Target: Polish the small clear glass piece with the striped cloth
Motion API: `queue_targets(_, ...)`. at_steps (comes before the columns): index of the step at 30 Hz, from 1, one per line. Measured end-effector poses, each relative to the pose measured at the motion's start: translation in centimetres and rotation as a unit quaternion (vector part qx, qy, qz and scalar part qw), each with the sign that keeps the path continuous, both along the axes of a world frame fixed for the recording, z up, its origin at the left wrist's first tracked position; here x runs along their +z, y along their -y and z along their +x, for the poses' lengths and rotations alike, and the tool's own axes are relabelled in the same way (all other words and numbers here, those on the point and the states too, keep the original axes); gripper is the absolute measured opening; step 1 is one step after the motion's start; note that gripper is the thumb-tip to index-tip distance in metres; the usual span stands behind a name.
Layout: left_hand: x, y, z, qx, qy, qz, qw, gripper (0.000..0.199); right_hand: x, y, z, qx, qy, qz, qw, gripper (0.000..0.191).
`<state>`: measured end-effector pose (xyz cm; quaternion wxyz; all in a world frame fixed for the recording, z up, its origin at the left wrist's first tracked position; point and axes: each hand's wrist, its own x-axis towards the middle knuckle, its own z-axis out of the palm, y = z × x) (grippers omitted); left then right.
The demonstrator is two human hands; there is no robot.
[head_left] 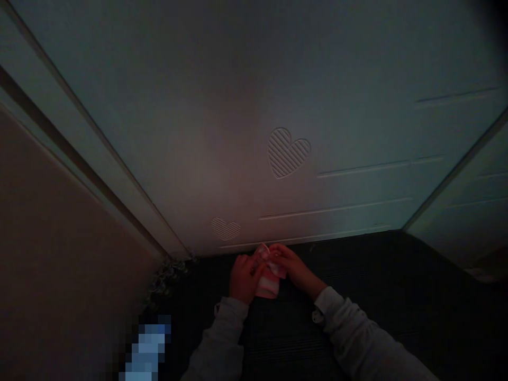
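Observation:
Both of my hands meet on a small pink-and-white piece point(268, 287), soft or thin-looking, whose exact kind the dim light does not show. My left hand point(243, 277) is closed on its left side, thumb toward the middle. From the right, my right hand point(292, 269) pinches its upper part with bent fingers. The lower end of the piece hangs free between the hands, over a dark ribbed surface point(286, 338). Part of the piece is hidden behind my fingers.
A pale panel point(206, 132) with carved hearts and grooves rises just beyond my hands. To the left stands a plain wall point(51, 238) beside a frame edge. Small dark trinket-like shapes point(164, 278) lie in the left corner. A pixelated bright patch point(145, 352) sits at lower left.

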<state>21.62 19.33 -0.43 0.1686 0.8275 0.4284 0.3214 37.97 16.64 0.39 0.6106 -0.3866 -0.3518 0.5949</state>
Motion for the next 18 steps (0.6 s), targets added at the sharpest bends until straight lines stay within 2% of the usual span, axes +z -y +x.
queue_targets(7, 0.4, 0.28, 0.1, 0.0, -0.022, 0.043, 0.999, 0.024, 0.31, 0.04, -0.09, -0.014, 0.006, -0.003, 1.0, 0.032)
queue_targets(18, -0.27, 0.02, 0.15, 0.0, 0.001, 0.036, 0.999, 0.024, 0.79, 0.13, -0.46, -0.066, 0.023, -0.011, 0.997, 0.043)
